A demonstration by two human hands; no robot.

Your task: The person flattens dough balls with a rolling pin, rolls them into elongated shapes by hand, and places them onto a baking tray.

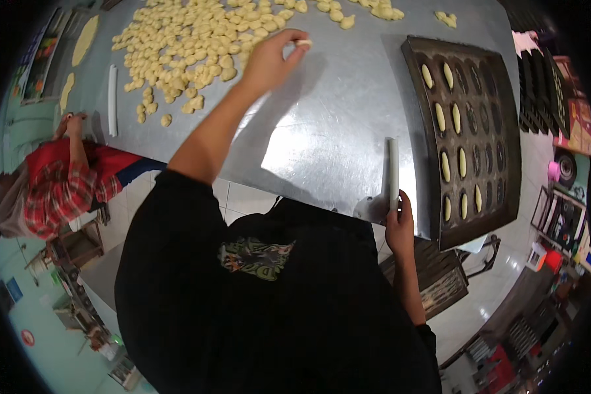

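Over the metal table (338, 98), my left hand (269, 64) reaches forward, pinching a small pale piece of dough (305, 43) between thumb and fingers. Just left of it spread many small dough balls (177, 39). Close to the near edge, my right hand (400, 226) is closed around the lower end of a slim pale rolling pin (393, 171), which points away from me. A dark baking tray (511, 164) with rows of oblong hollows lies right of the pin. Several rolled dough sticks (458, 118) fill its left columns, and one sits in a third column.
At the left, a person in a red checked shirt (59, 184) works at the same table. Another rolling pin (113, 98) and a flat dough strip (85, 41) lie there. Dark trays (542, 92) stand beyond the right edge; a dark rack (440, 276) sits below the near right corner.
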